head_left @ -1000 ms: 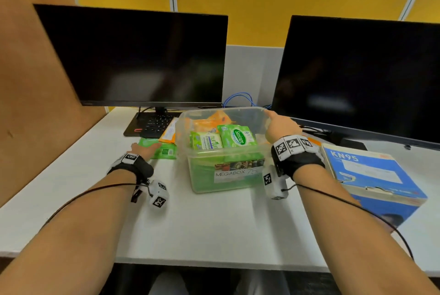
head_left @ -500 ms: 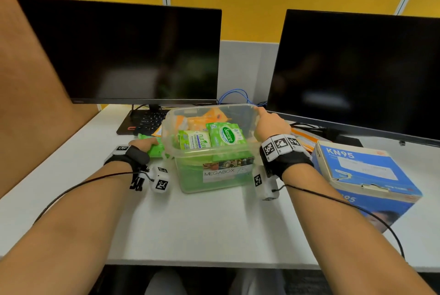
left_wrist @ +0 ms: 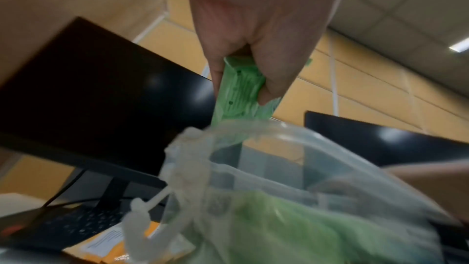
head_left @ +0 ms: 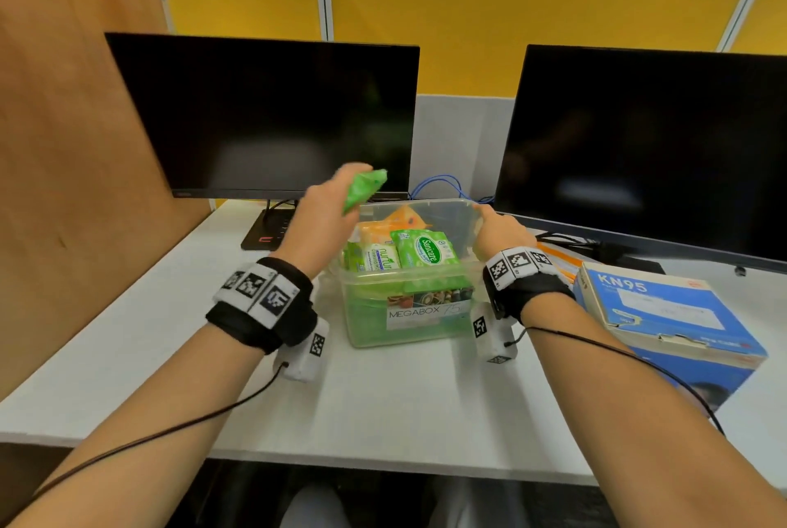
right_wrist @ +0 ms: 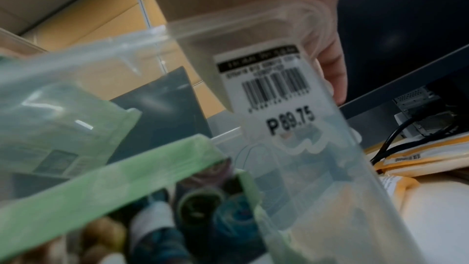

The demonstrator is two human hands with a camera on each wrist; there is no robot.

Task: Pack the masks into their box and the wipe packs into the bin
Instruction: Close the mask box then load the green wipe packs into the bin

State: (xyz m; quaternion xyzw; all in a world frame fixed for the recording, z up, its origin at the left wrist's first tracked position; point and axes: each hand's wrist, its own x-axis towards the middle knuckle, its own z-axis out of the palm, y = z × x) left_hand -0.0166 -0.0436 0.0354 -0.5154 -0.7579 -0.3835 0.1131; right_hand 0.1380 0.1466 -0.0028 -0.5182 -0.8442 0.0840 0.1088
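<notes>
Wipe pack (head_left: 365,188) is pinched in my left hand (head_left: 326,217), fingers curled round its lower end, long axis tilted up-right, hanging just above the bin's (head_left: 451,272) far-left rim. Bin opening lies down and to the right of it, so I reckon a short drop w/ the left. Right hand (head_left: 502,231) grips the far-right rim, steadying. KN95 box (head_left: 664,319) sits just right, closed.

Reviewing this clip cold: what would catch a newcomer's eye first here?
Probably the green wipe pack gripped in the left hand, raised above the rear left corner of the clear bin at desk centre. The bin already holds green and orange packs, and the right hand holds its right rim. The blue KN95 box sits to the right.
</notes>
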